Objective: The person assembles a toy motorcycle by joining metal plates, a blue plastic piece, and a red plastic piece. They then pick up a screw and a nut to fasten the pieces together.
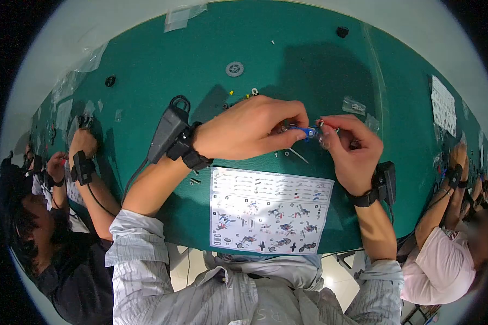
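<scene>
Above the green table [190, 59], my left hand [260, 127] pinches a small blue part [309, 131] between thumb and fingers. Close by on the right, my right hand [355, 143] is closed on a small red part [329, 125], which meets or nearly touches the blue one; the exact contact is hidden by my fingertips. Below my hands a thin metal rod [299, 155] lies on the table. A printed instruction sheet [271, 208] with step drawings lies flat near the table's front edge.
A grey spoked wheel [235, 69] lies beyond my left hand, with small yellow pieces [231, 92] nearby. A clear bag [354, 105] rests beyond my right hand. Black parts [342, 32] sit farther off. Co-workers' arms [87, 157] are at the left and right.
</scene>
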The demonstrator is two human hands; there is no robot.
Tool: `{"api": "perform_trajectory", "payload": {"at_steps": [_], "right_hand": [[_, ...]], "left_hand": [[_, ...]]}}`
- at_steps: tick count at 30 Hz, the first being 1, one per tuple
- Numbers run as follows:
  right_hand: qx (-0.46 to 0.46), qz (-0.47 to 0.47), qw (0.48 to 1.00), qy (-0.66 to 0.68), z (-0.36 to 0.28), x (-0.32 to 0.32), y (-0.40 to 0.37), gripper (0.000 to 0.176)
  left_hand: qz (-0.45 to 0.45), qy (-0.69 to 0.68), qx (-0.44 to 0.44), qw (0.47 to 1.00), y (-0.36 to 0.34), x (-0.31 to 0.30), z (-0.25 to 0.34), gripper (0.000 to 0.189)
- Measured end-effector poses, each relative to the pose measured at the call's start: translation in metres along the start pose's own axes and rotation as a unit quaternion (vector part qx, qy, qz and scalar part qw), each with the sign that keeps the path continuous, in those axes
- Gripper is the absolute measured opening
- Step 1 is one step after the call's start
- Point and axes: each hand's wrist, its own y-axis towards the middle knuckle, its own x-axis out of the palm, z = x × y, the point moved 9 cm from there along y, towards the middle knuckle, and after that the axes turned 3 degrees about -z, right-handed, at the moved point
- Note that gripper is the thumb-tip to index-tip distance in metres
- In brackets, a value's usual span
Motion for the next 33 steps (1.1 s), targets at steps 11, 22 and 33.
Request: {"api": "perform_trajectory", "payload": {"at_steps": [11,22,33], "right_hand": [[0.117,-0.028,0.983,0.137,0.026,0.005,-0.001,0.013],[0.142,-0.034,0.974,0.174,0.027,0.004,0.001,0.015],[0.183,-0.057,0.959,0.21,0.027,0.014,-0.004,0.011]], "left_hand": [[0.059,-0.321,-0.081,0.942,-0.001,0.006,-0.022,0.034],[0.099,-0.299,-0.078,0.946,0.0,0.003,-0.026,0.025],[0.141,-0.089,-0.123,0.978,-0.005,0.002,-0.018,0.021]]}}
